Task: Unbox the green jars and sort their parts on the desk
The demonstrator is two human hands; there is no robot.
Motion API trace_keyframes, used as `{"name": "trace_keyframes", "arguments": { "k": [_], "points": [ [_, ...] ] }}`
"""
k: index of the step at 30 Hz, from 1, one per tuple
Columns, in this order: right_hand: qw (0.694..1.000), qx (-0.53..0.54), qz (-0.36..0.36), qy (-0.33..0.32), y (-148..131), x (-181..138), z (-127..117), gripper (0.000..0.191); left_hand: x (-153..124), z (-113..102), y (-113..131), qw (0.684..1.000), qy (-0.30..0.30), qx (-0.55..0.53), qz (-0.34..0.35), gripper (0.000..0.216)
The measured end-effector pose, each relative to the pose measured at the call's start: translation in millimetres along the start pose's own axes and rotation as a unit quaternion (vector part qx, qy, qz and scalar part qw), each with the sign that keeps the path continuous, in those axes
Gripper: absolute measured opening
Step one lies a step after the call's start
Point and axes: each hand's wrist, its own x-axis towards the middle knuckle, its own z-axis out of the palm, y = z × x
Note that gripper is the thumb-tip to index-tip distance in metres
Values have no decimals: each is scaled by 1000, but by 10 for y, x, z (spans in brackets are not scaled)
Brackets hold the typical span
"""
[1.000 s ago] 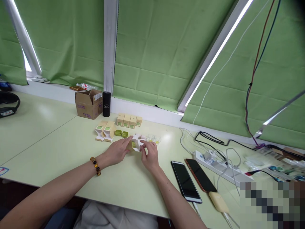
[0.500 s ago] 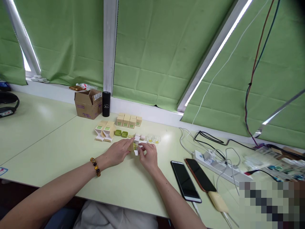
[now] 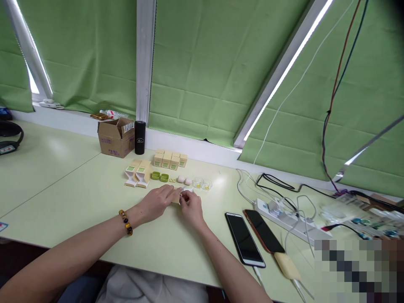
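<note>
Small carton [image 3: 177, 198] lying on the tabletop [image 3: 78, 198], pinched from both sides: left hand [image 3: 157, 203] and right hand [image 3: 191, 207], each grip closed on it by the fingertips.

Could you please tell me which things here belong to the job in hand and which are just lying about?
In use: left hand, right hand, small carton between them; beyond it, closed cartons, open cartons, green cases, clear cups.
Lying about: cardboard box, black cylinder, white phone, red phone, power strip, headphones.
</note>
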Motion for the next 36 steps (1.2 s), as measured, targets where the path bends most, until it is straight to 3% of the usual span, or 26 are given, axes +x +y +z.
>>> {"name": "trace_keyframes", "arguments": {
  "k": [5, 10, 15, 18, 22, 25, 30, 36],
  "points": [
    [984, 158, 82, 27, 77, 41, 30, 16, 5, -8, -26, 1000, 4, 7, -9, 59],
    [931, 330, 149, 49, 149, 99, -21, 33, -1, -1, -113, 999, 32, 1, -35, 59],
    [881, 425, 195, 72, 188, 134, -67, 45, -5, -16, -160, 995, 68, -15, -70, 59],
    [891, 406, 179, 102, 215, 154, -121, 43, -2, -33, -203, 988, 107, -36, -109, 59],
    [939, 302, 119, 113, 260, 167, -195, 34, 12, -19, -306, 964, 154, -97, -193, 56],
    [974, 198, 82, 77, 286, 158, -213, 25, 39, 21, -362, 922, 186, -226, -252, 56],
    [993, 100, 65, 6, 296, 134, -189, 19, 102, 54, -342, 792, 214, -511, -256, 62],
    [997, 58, 51, -28, 256, 101, -176, 15, 117, 46, -318, 687, 204, -646, -262, 59]
  ]
}}
